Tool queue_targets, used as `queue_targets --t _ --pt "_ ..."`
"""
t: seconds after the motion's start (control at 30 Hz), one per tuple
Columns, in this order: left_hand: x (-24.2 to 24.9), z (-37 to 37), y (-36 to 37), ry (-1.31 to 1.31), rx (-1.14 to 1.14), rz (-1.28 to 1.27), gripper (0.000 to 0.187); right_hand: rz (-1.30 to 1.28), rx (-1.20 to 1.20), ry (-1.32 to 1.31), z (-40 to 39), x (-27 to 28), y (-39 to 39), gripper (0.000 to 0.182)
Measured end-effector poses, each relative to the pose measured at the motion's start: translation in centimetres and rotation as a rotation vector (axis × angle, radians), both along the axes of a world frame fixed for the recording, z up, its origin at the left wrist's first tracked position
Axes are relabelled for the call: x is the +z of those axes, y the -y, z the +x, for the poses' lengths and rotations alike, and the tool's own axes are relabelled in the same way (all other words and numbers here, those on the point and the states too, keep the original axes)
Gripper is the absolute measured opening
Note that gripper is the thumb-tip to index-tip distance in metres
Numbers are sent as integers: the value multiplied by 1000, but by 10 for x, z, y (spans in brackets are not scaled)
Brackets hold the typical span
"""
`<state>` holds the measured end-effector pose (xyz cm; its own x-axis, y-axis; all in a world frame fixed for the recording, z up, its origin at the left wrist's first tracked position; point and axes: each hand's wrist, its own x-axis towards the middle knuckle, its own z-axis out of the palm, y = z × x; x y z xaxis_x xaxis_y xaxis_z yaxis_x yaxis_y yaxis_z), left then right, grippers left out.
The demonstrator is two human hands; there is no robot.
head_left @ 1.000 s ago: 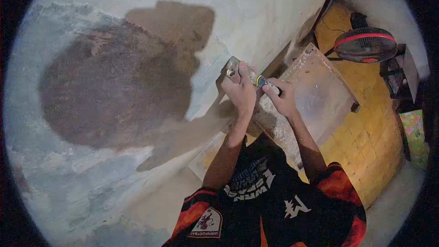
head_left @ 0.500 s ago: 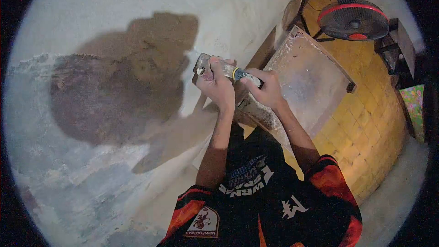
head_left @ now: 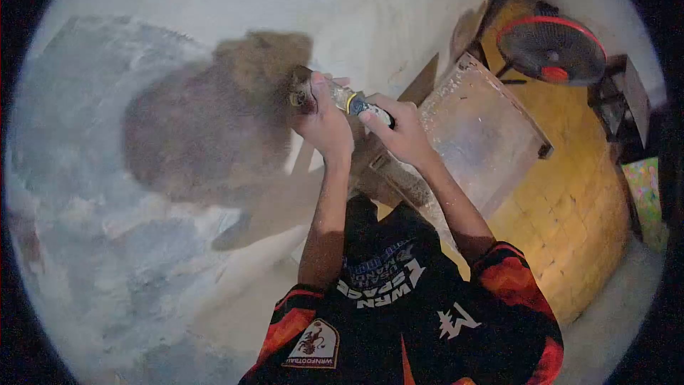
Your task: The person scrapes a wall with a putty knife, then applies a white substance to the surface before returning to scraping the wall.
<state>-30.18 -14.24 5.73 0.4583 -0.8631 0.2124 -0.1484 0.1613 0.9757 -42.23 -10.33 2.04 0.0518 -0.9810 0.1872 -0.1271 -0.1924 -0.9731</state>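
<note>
My left hand (head_left: 329,132) is wrapped around the front end of a paint-spattered scraper (head_left: 355,105), right up against the wall (head_left: 164,235). Behind it my right hand (head_left: 405,132) grips the handle, which has a yellow band and a dark collar. The scraper's head is dark, partly covered by my left fingers and in shadow. Around it the wall is pale in places and patchy grey-blue in others. A large shadow of my head and arms falls across the surface being worked.
A dusty, white-speckled wooden table (head_left: 491,128) stands to the right, against the wall. Beyond it are a black fan with a red rim (head_left: 552,50) and a dark wooden piece of furniture (head_left: 627,103). Yellow tiles (head_left: 570,221) cover the floor.
Both hands and the scraper have shifted slightly left in view, and the head of the scraper now lies in the shadow. The view has tilted a little; the grip is unchanged.
</note>
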Motion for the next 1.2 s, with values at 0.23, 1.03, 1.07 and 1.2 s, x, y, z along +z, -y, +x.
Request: queue_targets --t 0.23,1.03,1.07,1.2 --pt "-27 46 -56 367 -109 162 33 -128 207 -88 40 -15 -31 93" --pt "-63 308 -153 952 -775 689 38 379 -40 239 122 25 -62 68" --pt "-78 322 -157 839 -743 627 37 378 -92 340 140 39 -69 67" --pt "-75 340 -165 768 -779 648 38 403 -168 179 179 32 -79 65"
